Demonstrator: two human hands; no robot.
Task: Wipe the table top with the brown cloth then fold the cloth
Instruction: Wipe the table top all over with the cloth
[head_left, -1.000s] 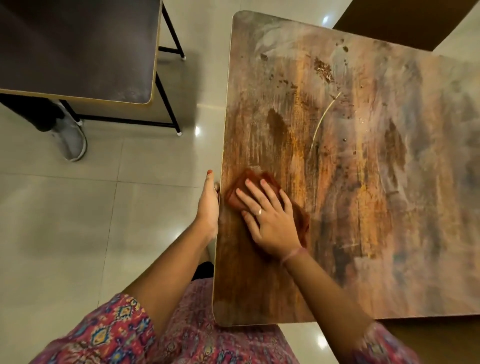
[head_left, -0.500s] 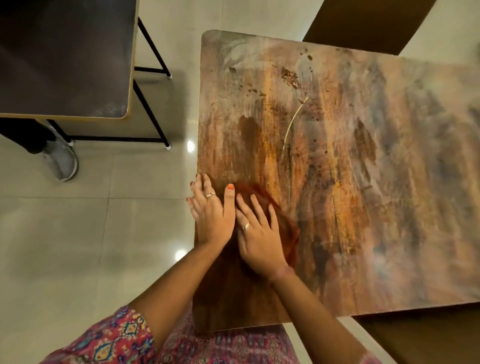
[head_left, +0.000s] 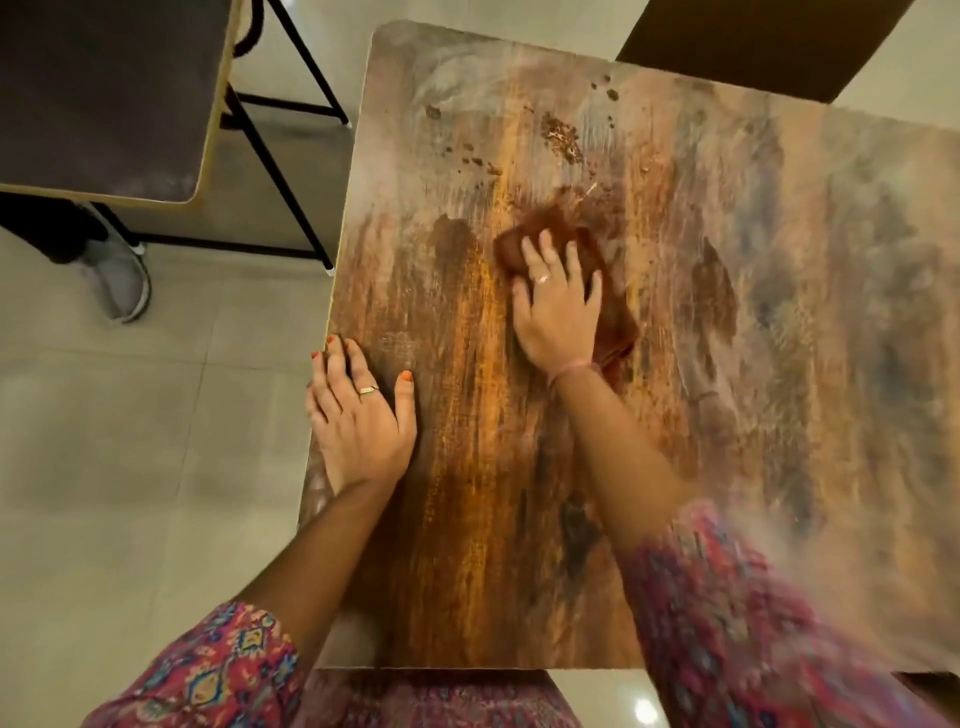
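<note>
Pale floor tiles (head_left: 130, 467) surround the worn wooden table top (head_left: 727, 364), which fills the view from 12 to 5 o'clock. At 10 o'clock stands a dark second table (head_left: 104, 93) on black legs, with a grey shoe (head_left: 122, 283) below it. On the table top, the right hand (head_left: 558, 306) lies flat with fingers spread, pressing down on the brown cloth (head_left: 615, 322); the bunched cloth sits under the palm and shows past the fingertips toward 12 and beside the wrist toward 4. The left hand (head_left: 358, 415), fingers straight and lightly fanned, rests flat on the table's left edge at 8 o'clock from the cloth, well apart from it. Crumbs (head_left: 561, 137) lie at 12 o'clock beyond the cloth.
</note>
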